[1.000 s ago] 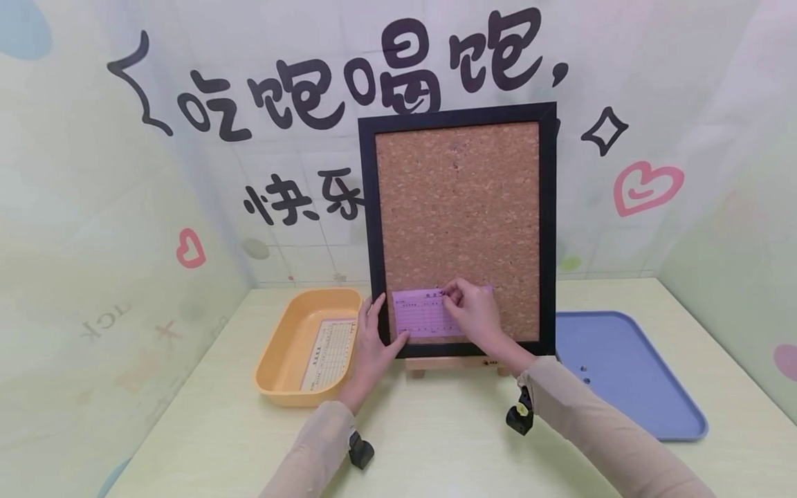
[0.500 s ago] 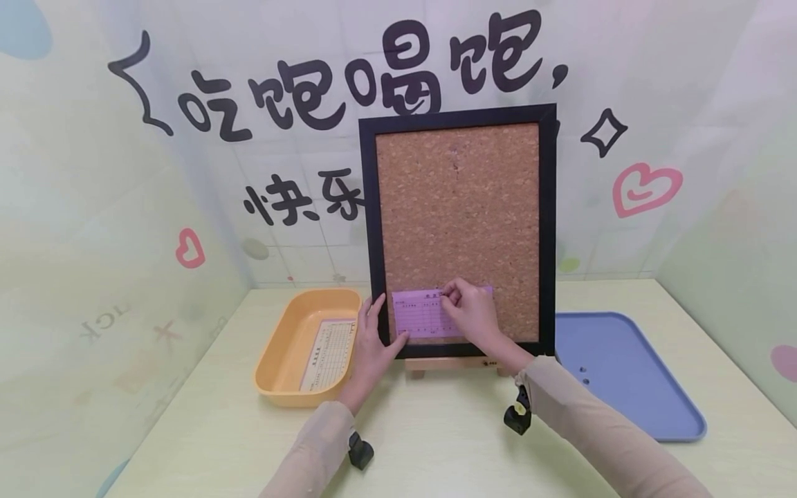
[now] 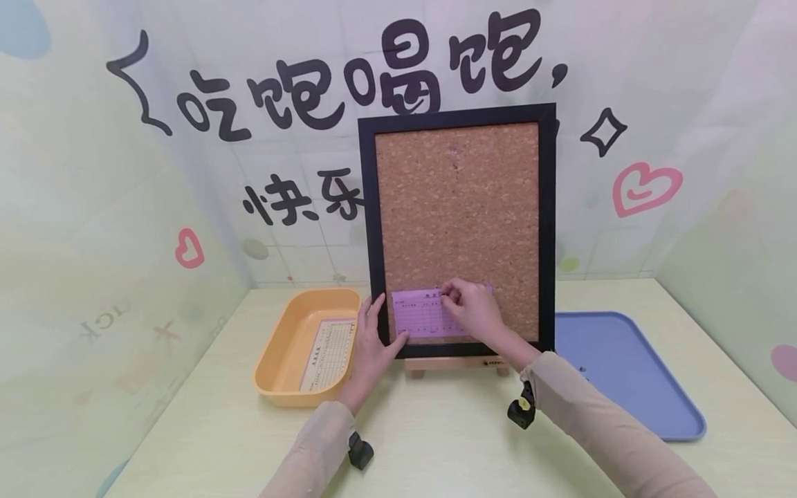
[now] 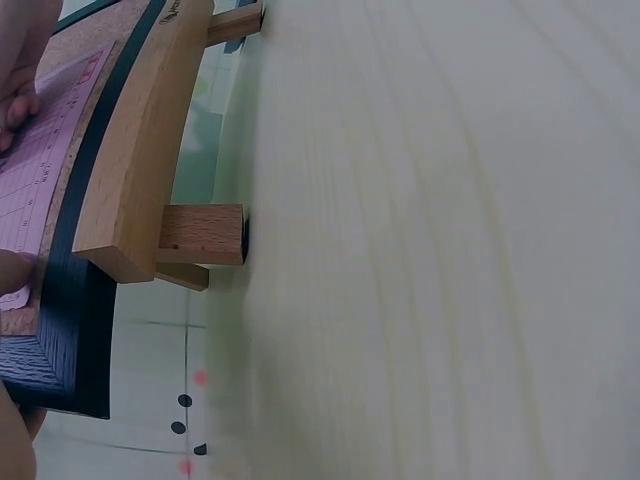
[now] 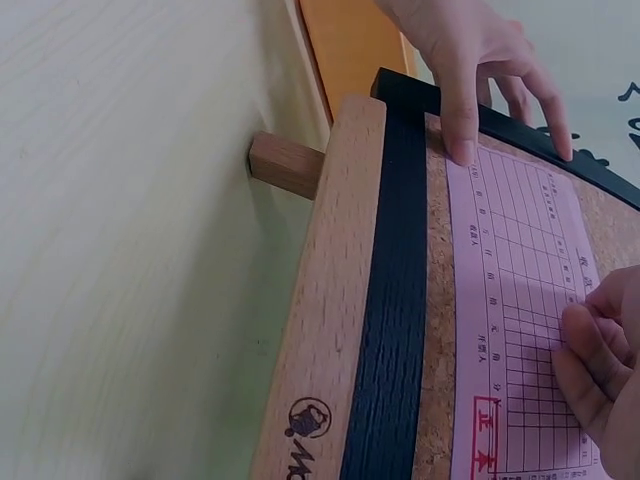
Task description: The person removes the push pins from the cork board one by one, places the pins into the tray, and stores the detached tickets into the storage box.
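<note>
A cork board (image 3: pixel 457 214) in a black frame stands upright on a small wooden easel (image 3: pixel 429 362). Low on the cork lies a purple printed form (image 3: pixel 417 316). My left hand (image 3: pixel 372 346) grips the frame's lower left edge, its thumb pressing the form's lower corner. At the form's upper edge, my right hand (image 3: pixel 478 315) pinches what looks like a pushpin against the paper; the fingertips mostly hide it. In the right wrist view the curled right fingers (image 5: pixel 590 370) touch the form, and the left thumb (image 5: pixel 460 125) rests on its corner.
To the left, a yellow tray (image 3: pixel 280 346) holds a pale printed form (image 3: pixel 326 354). On the right is a blue tray (image 3: pixel 641 366), partly behind my right sleeve, with a small dark piece (image 3: pixel 582 369) in it. A patterned wall stands behind the board.
My right wrist and forearm have shifted slightly up and to the right, and the sleeve now covers more of the blue tray's small pieces. The left hand, board and form stay put.
</note>
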`<state>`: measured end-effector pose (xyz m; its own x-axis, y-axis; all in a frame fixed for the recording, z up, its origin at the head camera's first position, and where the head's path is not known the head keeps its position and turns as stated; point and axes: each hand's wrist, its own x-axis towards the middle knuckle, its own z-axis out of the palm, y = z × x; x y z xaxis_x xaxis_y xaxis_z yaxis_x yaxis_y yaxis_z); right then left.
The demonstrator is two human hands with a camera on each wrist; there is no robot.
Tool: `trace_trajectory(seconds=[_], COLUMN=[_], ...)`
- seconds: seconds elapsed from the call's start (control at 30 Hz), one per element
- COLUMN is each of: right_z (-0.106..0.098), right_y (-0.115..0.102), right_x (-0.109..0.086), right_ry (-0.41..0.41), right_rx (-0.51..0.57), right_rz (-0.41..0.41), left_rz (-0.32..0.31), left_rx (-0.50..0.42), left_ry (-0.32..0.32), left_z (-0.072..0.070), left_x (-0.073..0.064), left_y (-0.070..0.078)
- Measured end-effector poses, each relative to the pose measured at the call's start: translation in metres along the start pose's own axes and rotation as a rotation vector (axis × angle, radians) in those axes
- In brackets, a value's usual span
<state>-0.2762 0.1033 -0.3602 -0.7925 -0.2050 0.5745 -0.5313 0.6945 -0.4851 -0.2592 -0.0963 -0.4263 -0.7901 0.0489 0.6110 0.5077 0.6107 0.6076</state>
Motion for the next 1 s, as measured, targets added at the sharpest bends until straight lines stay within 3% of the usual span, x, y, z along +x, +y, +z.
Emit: trace_trajectory(seconds=[0.3, 0.53, 0.87, 1.0], right_z=[0.003, 0.000, -0.008, -0.010], right_y=[-0.002, -0.004, -0.004, -0.001], right_x=[0.000, 0.001, -0.002, -0.006], right_ry=[0.020, -0.009, -0.069, -0.077], right_rx=[0.013, 0.021, 0.122, 0.163], right_rz=[0.009, 0.040, 0.111, 0.102], left_rz=[-0.004, -0.010, -0.016, -0.038], left_rx=[-0.012, -0.011, -0.008, 0.000], left_ry=[-0.008, -0.015, -0.020, -0.036], left_z=[-0.001, -0.002, -0.003, -0.004], left_x=[0.000, 0.000, 0.000, 0.000], left_y=[0.000, 0.001, 0.003, 0.004])
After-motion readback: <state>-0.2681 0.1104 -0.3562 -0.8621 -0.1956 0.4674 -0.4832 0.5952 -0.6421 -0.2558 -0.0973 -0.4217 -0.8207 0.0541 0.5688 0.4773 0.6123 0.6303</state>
